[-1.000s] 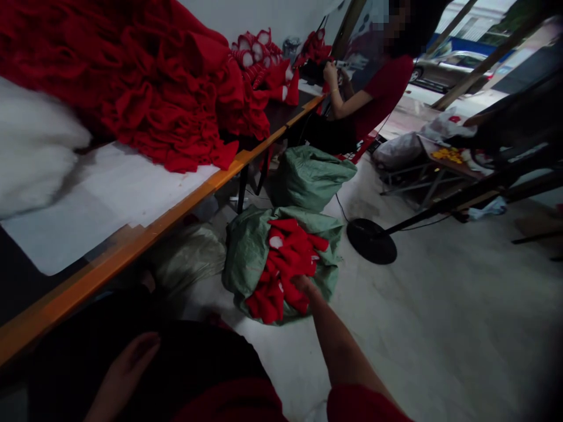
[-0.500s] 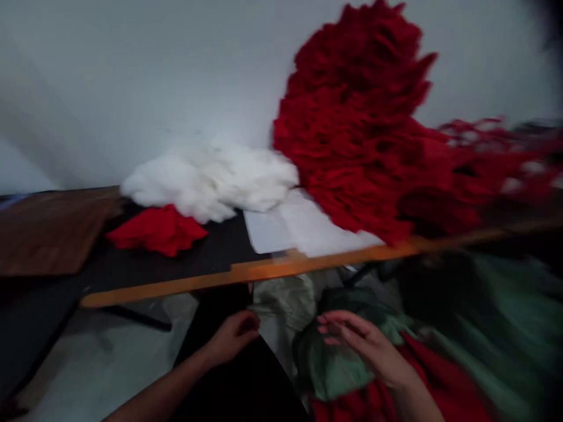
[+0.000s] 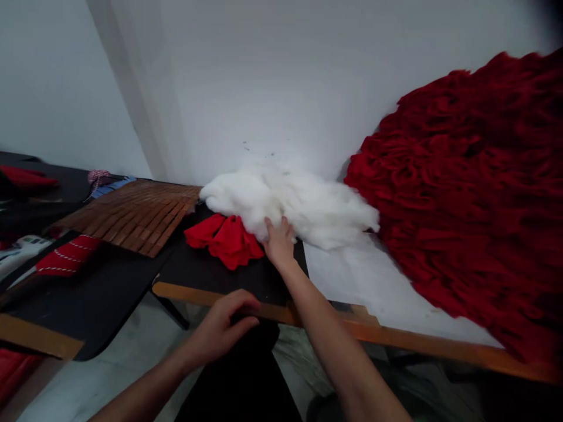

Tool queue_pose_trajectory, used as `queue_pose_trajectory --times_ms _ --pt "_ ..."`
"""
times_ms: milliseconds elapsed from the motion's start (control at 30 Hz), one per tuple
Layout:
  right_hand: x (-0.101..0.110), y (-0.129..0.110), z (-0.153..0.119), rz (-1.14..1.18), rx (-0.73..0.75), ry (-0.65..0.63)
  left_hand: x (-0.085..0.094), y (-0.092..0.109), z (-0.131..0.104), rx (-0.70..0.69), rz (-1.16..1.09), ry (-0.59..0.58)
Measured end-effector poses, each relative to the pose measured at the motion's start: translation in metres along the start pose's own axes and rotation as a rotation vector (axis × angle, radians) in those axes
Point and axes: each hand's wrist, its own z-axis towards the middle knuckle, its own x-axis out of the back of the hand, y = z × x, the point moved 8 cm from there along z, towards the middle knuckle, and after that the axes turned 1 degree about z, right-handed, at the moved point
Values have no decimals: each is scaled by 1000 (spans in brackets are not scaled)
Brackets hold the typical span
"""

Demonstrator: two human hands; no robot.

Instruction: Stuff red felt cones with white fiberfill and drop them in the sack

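My right hand (image 3: 280, 241) reaches forward over the table and touches the front of a fluffy white stuffing heap (image 3: 303, 202), its fingers spread against the fibre. Just left of that hand lies a small bunch of red fabric (image 3: 226, 239) on the black tabletop. My left hand (image 3: 226, 325) hovers in front of the table's edge above my lap, with thumb and fingers apart and nothing in them.
A tall pile of red fabric pieces (image 3: 475, 193) rises at the right, partly over white sheets (image 3: 365, 281). At left lie a brown slatted mat (image 3: 136, 214) and a red piece with white stitching (image 3: 68, 255). Tan tape (image 3: 396, 340) lines the table edge.
My right hand has moved from below the table edge up and forward to the white stuffing. The view has swung left, bringing the mat and the left table further into sight.
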Motion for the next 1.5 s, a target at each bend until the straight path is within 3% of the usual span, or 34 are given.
queue_pose_trajectory --times_ms 133,200,267,367,500,600,667,767,833,900,967,1067,1167,1233,1333,1400,1500 --pt "-15 31 20 131 -39 -17 26 15 52 -198 432 165" --pt "-9 50 25 155 -75 19 29 9 83 -180 755 218" --pt "3 71 30 184 -142 80 25 -6 109 -120 949 157" --pt "26 102 34 240 -240 179 26 -28 125 -46 1016 64" --pt "40 125 33 312 -281 201 37 -38 118 -113 913 -7" --pt "36 118 25 348 -239 104 48 -43 113 -115 882 -45" --pt "39 97 14 334 -177 95 57 -43 113 -108 860 -2" --pt "58 37 -6 279 78 186 68 -26 113 -163 715 173" --pt "55 -9 -20 342 295 45 66 -7 111 -231 596 278" --pt "52 -33 -30 378 362 -59 53 14 105 -306 505 342" --pt "55 -29 -33 407 286 -40 34 31 96 -376 448 382" --pt "68 17 -35 579 29 139 -5 43 79 -484 383 315" --pt "71 65 -42 879 -177 214 -34 31 70 -462 267 165" --pt "69 82 -46 1039 -241 217 -38 16 73 -338 156 136" --pt "69 84 -52 1139 -265 247 -32 -1 85 -136 -40 207" --pt "67 71 -53 1094 -233 224 -29 -1 92 -92 -105 249" --pt "62 40 -54 914 -85 48 -21 2 94 -97 -70 281"
